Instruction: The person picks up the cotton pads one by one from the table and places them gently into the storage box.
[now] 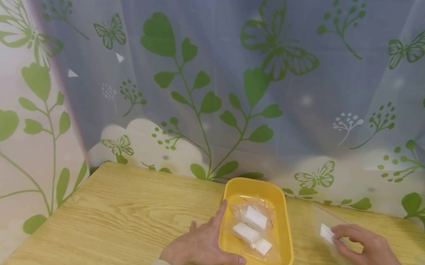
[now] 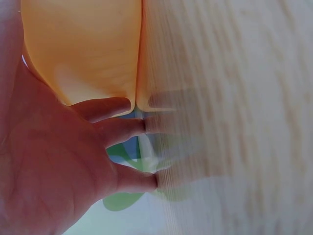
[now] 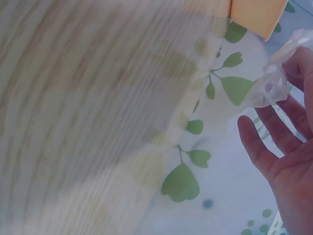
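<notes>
The left hand rests with straight fingers against the near-left rim of the yellow tray on the desk; a nudge could slide it. To the right, the right hand pinches a clear bag holding a white piece; the slick film could slip. Bagged white pieces lie in the tray.

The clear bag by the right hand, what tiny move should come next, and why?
Probably lift the clear bag with its white piece toward the yellow tray. The right hand pinches it on the table, beside the tray. The left hand rests against the tray's near left side, and similar bagged white pieces already lie inside.
</notes>
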Available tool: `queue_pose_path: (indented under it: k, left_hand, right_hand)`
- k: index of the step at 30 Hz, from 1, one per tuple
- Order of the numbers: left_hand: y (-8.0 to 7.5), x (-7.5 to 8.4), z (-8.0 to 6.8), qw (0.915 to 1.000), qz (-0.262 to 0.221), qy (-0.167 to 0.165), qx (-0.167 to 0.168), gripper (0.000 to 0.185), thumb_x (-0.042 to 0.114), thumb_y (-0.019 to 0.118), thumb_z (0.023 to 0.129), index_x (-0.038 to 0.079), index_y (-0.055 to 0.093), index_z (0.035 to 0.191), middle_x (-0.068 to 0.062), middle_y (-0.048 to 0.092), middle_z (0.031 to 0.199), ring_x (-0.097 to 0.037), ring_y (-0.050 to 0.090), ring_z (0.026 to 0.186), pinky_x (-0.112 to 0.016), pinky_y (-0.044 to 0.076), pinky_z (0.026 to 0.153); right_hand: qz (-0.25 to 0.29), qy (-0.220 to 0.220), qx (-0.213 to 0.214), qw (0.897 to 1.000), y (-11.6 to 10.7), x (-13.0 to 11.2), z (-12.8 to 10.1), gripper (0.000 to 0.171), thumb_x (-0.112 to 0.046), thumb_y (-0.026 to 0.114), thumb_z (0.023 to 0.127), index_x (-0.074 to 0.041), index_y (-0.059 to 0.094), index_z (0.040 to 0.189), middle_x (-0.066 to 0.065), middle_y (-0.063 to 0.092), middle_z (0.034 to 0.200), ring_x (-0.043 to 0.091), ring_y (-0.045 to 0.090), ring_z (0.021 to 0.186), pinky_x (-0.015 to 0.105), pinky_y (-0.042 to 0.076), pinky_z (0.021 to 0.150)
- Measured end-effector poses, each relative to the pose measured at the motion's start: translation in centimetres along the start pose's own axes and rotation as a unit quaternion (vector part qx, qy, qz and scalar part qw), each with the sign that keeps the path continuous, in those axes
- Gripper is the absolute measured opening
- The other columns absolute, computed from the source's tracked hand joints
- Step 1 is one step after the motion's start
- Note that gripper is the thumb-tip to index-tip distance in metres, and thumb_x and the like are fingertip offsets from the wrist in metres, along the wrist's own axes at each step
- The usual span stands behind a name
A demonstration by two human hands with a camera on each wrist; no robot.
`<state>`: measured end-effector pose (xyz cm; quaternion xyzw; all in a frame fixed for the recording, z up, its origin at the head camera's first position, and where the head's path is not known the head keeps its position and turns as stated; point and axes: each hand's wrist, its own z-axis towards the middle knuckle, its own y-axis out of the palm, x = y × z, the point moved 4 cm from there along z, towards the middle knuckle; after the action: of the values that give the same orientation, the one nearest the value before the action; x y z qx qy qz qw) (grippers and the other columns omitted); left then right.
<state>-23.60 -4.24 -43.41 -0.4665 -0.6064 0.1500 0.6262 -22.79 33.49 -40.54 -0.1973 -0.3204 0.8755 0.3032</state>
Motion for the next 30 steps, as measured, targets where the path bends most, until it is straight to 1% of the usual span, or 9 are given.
queue_pose_path:
  k: [3, 9, 11, 14, 16, 18, 20, 25, 30]
  left_hand:
    - [0.0, 0.0, 0.0, 1.0, 0.0, 0.0, -0.001, 0.138, 0.077, 0.075, 0.073, 0.03, -0.02, 0.163, -0.023, 0.039, 0.161, -0.043, 0.038, 0.15, -0.069, 0.01, 0.126]
    - [-0.1, 0.0, 0.0, 1.0, 0.0, -0.001, -0.003, 0.138, 0.077, 0.075, 0.073, 0.03, -0.02, 0.163, -0.023, 0.04, 0.161, -0.043, 0.038, 0.15, -0.069, 0.01, 0.126]
    - [-0.1, 0.0, 0.0, 1.0, 0.001, -0.003, -0.003, 0.138, 0.077, 0.075, 0.073, 0.031, -0.02, 0.163, -0.023, 0.04, 0.161, -0.042, 0.039, 0.149, -0.069, 0.01, 0.126]
    - [-0.1, 0.1, 0.0, 1.0, 0.004, -0.004, 0.0, 0.139, 0.077, 0.075, 0.073, 0.031, -0.019, 0.163, -0.023, 0.04, 0.161, -0.042, 0.039, 0.149, -0.069, 0.01, 0.125]
    - [0.0, 0.1, 0.0, 1.0, 0.003, -0.004, 0.001, 0.139, 0.077, 0.075, 0.073, 0.031, -0.019, 0.163, -0.023, 0.04, 0.161, -0.042, 0.039, 0.149, -0.069, 0.01, 0.126]
    - [0.0, 0.1, 0.0, 1.0, 0.005, -0.003, 0.002, 0.139, 0.077, 0.075, 0.072, 0.03, -0.019, 0.163, -0.022, 0.04, 0.161, -0.042, 0.039, 0.149, -0.069, 0.01, 0.125]
    - [0.0, 0.1, 0.0, 1.0, 0.004, -0.002, 0.002, 0.139, 0.077, 0.075, 0.073, 0.03, -0.019, 0.163, -0.022, 0.039, 0.162, -0.042, 0.039, 0.149, -0.069, 0.01, 0.125]
    - [0.0, 0.0, 0.0, 1.0, -0.003, -0.001, -0.002, 0.138, 0.078, 0.074, 0.073, 0.03, -0.019, 0.163, -0.021, 0.038, 0.163, -0.042, 0.038, 0.15, -0.069, 0.009, 0.126]
    - [0.0, 0.1, 0.0, 1.0, -0.004, 0.001, -0.003, 0.138, 0.078, 0.074, 0.073, 0.03, -0.019, 0.163, -0.021, 0.037, 0.163, -0.043, 0.037, 0.151, -0.069, 0.009, 0.126]
  right_hand:
    - [0.011, -0.006, 0.005, 1.0, 0.2, -0.3, 0.3, 0.039, 0.001, 0.089, 0.067, -0.022, 0.077, 0.096, -0.01, 0.076, 0.102, -0.024, 0.054, 0.105, 0.003, 0.049, 0.068]
    - [0.022, -0.007, 0.004, 1.0, 0.6, -0.9, 0.7, 0.046, 0.009, 0.088, 0.062, -0.02, 0.077, 0.096, -0.007, 0.076, 0.102, -0.023, 0.055, 0.106, 0.002, 0.052, 0.074]
    - [0.025, -0.007, 0.005, 1.0, 0.6, -1.2, 0.9, 0.043, 0.007, 0.088, 0.064, -0.02, 0.077, 0.096, -0.007, 0.076, 0.103, -0.023, 0.055, 0.107, 0.002, 0.052, 0.074]
    - [0.03, -0.017, 0.012, 0.999, 0.6, -1.7, 1.2, 0.021, -0.01, 0.086, 0.081, -0.019, 0.078, 0.098, -0.007, 0.077, 0.104, -0.022, 0.056, 0.108, 0.003, 0.052, 0.072]
    - [0.029, -0.026, 0.016, 0.999, 0.7, -2.0, 1.5, 0.01, -0.028, 0.077, 0.094, -0.019, 0.078, 0.098, -0.005, 0.077, 0.103, -0.021, 0.057, 0.108, 0.003, 0.051, 0.07]
    - [0.026, -0.034, 0.018, 0.999, 0.8, -2.2, 1.8, 0.027, -0.042, 0.063, 0.101, -0.02, 0.078, 0.098, -0.004, 0.077, 0.102, -0.02, 0.058, 0.108, 0.004, 0.051, 0.069]
    - [0.027, -0.04, 0.019, 0.999, 0.9, -2.5, 2.2, 0.037, -0.049, 0.053, 0.103, -0.021, 0.077, 0.097, -0.002, 0.077, 0.102, -0.018, 0.059, 0.108, 0.005, 0.051, 0.069]
    - [0.041, -0.053, 0.027, 0.997, 1.2, -3.3, 3.1, 0.033, -0.046, 0.057, 0.103, -0.02, 0.077, 0.097, 0.0, 0.077, 0.102, -0.013, 0.062, 0.109, 0.005, 0.051, 0.075]
    - [0.039, -0.047, 0.012, 0.998, 1.5, -4.2, 4.1, 0.035, -0.046, 0.053, 0.104, -0.022, 0.077, 0.096, 0.0, 0.076, 0.102, -0.012, 0.063, 0.107, 0.004, 0.051, 0.083]
